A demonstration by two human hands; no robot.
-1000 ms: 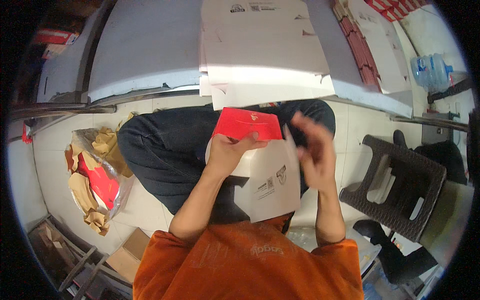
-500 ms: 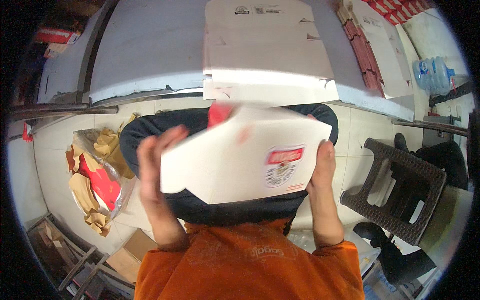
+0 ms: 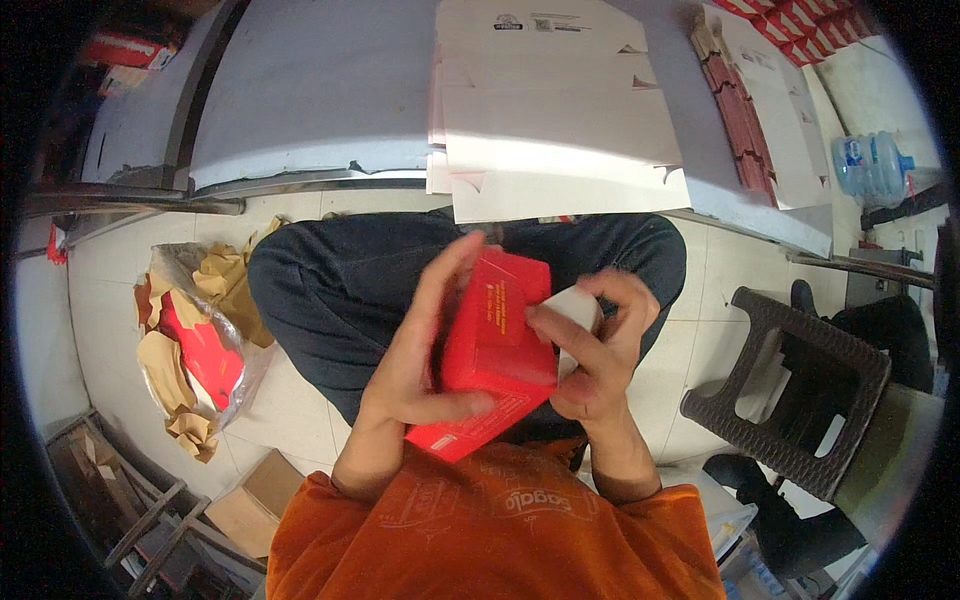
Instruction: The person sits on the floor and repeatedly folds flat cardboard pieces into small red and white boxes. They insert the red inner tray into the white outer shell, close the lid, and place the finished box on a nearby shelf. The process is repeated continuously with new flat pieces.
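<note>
I see a red carton box (image 3: pixel 497 350) held over the lap, below the near edge of the desk (image 3: pixel 320 100). Left hand (image 3: pixel 420 365) wraps its left side, thumb pressed along the lower front edge, fingers up the side; grip closed on the box. Right hand (image 3: pixel 590 345) pinches the box's right end, index and thumb pressed on the red face, w/ a white flap or inner panel (image 3: pixel 578 305) showing behind the fingers. Can't tell what's inside the box, if anything; its far side is hidden by the hands.

On the desk, near edge at centre: a stack of flat white carton blanks (image 3: pixel 560 130), hanging slightly over the edge. Right end of the desk: more flat blanks, white w/ red edges (image 3: pixel 760 110), partly cut off by the rim.

On the floor at left: clear plastic bag (image 3: pixel 200 345) holding brown paper scraps and red pieces. Brown cardboard box (image 3: pixel 250 495) lower left, contents not visible. Dark woven stool (image 3: pixel 800 390) at right; water jug (image 3: pixel 870 165) far right, blurred.
</note>
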